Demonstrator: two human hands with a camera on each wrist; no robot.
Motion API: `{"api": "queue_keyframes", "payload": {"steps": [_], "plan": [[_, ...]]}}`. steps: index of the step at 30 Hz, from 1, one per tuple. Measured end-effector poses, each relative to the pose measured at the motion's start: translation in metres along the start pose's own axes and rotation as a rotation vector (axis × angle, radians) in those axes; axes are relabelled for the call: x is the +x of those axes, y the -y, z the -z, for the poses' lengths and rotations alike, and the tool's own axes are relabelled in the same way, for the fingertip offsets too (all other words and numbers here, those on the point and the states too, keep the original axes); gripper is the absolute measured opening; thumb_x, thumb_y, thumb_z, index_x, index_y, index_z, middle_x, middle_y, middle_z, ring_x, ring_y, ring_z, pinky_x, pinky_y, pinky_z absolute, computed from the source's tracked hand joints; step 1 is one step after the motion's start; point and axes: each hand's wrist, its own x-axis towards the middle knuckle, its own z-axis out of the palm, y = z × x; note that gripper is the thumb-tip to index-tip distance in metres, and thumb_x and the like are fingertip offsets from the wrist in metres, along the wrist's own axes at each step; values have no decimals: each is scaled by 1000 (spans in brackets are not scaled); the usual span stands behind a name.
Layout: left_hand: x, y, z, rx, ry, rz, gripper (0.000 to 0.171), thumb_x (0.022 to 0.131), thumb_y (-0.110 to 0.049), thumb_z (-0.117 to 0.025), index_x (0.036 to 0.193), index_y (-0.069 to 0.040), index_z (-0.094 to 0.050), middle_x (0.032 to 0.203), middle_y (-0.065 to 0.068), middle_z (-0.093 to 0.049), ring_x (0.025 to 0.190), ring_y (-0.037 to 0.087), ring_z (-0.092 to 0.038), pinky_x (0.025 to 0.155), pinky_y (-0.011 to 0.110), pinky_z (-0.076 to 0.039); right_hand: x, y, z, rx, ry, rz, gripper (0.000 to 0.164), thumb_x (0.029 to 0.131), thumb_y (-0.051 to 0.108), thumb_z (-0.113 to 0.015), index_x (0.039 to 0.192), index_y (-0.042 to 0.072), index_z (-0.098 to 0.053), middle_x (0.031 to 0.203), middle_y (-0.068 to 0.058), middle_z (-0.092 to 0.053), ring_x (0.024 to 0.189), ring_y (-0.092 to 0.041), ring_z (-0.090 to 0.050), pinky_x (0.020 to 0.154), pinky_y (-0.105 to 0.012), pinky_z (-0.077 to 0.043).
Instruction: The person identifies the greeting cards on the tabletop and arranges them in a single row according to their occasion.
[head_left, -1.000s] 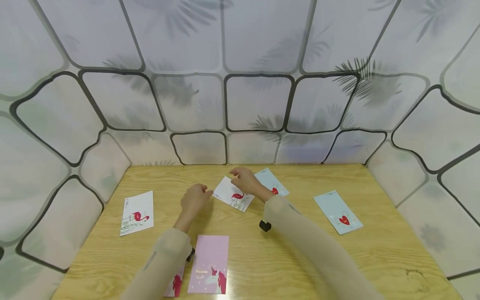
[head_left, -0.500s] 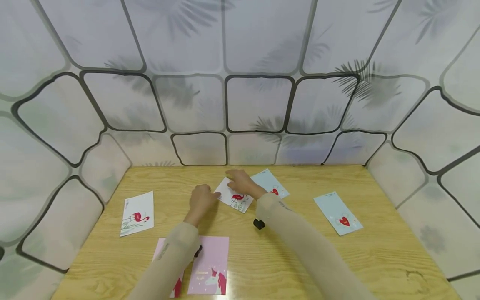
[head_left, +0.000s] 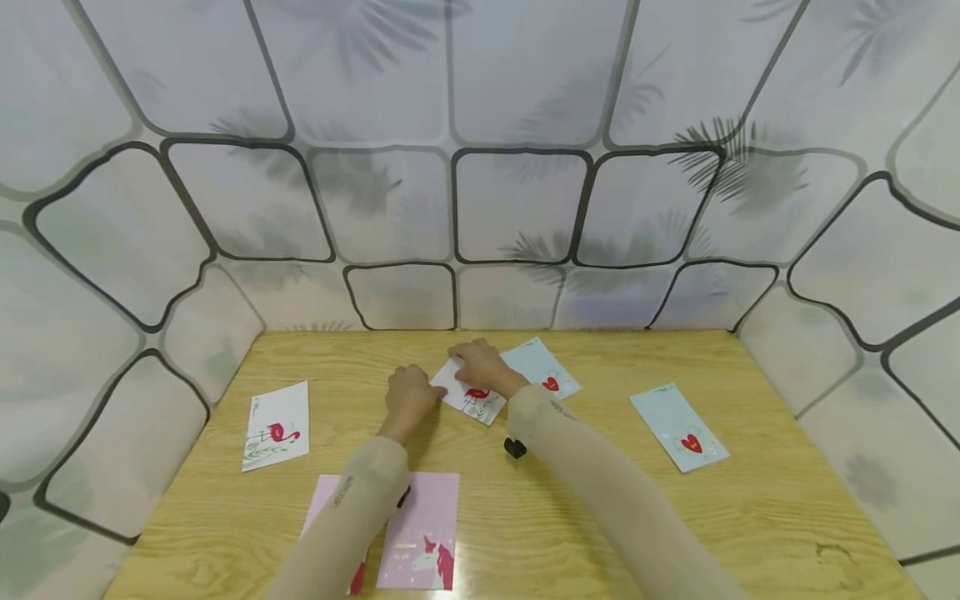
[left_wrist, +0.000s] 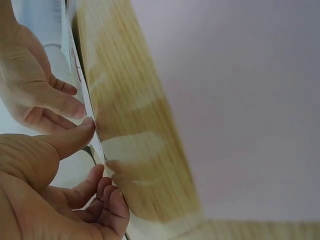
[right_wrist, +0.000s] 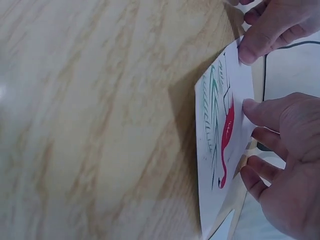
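A white card with a red flamingo (head_left: 478, 403) lies tilted near the back middle of the table. My left hand (head_left: 409, 402) pinches its left corner, the thumb on the printed face. At the far edge, my right hand (head_left: 483, 367) pinches the same card; its thumb (right_wrist: 257, 114) lies on the face and the fingers reach past the edge. A shadow beside the card (right_wrist: 212, 135) in the right wrist view suggests its near edge is slightly raised. A pale blue heart card (head_left: 536, 360) sits just right, partly hidden by my right hand.
Another flamingo card (head_left: 277, 425) rests at the left, another heart card (head_left: 678, 427) at the right. Two pink unicorn cards lie in front; one (head_left: 423, 529) shows mostly, the other (head_left: 318, 500) is largely under my left sleeve. A patterned curtain (head_left: 517, 208) borders the wooden table (head_left: 540, 533).
My left hand has moved right onto the flamingo card's corner. My right hand has shifted slightly left and settled on its far edge. The other cards stay where they were.
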Motion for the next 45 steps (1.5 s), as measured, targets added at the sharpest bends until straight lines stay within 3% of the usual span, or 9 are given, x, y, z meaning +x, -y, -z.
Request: {"api": "queue_keyframes", "payload": {"steps": [6,15,23,28,32,36,42,45], "plan": [[2,-2,1,18,15,-10,35,89,-26,-82,104,4,-75,109,23,-64,106,41,-60,85,50,-55,-3,1,-2,45,-35,-2,45,94,7,-73,139,5,-64,140,-10,-64,131,-35,-53,113,-48,-41],[-1,-4,8,1,23,37,41,86,-26,-85,112,1,-70,112,19,-69,105,39,-64,85,51,-54,-7,6,-1,46,-98,89,41,91,-2,-72,132,-3,-66,129,-19,-61,122,-35,-55,107,-43,-45],[0,-4,6,-30,11,30,32,88,-21,-82,111,-3,-69,107,16,-72,96,33,-67,83,48,-53,-9,4,-2,123,-111,2,39,91,5,-78,127,-2,-68,123,-17,-58,118,-31,-54,104,-40,-46],[2,0,5,-66,-35,-13,21,90,-14,-78,106,-3,-72,104,16,-73,91,33,-68,78,48,-54,-9,3,0,165,-137,-41,26,93,5,-77,118,-1,-71,118,-15,-62,115,-29,-58,103,-40,-48],[2,1,4,-147,-82,-53,15,89,-6,-75,102,0,-74,102,18,-74,92,35,-69,79,49,-56,-12,-2,1,235,-193,-59,13,97,4,-71,109,1,-74,108,-13,-66,104,-26,-61,93,-39,-52],[3,3,5,-286,-110,-75,13,89,0,-71,101,4,-74,98,19,-74,89,33,-68,79,43,-56,-12,-8,3,298,-227,-63,9,98,4,-70,104,2,-76,102,-10,-68,94,-22,-61,83,-34,-53],[6,6,9,-465,-98,-70,13,92,2,-71,104,7,-74,93,18,-72,81,25,-67,68,27,-55,-16,-11,14,370,-243,-47,11,99,8,-70,105,4,-78,102,-8,-73,91,-19,-65,81,-31,-55],[7,4,15,-547,-69,-51,15,94,1,-70,108,6,-73,96,18,-72,83,24,-68,69,25,-57,-20,-12,23,420,-243,-40,11,99,8,-70,105,3,-78,101,-9,-75,91,-20,-67,80,-32,-56]]}}
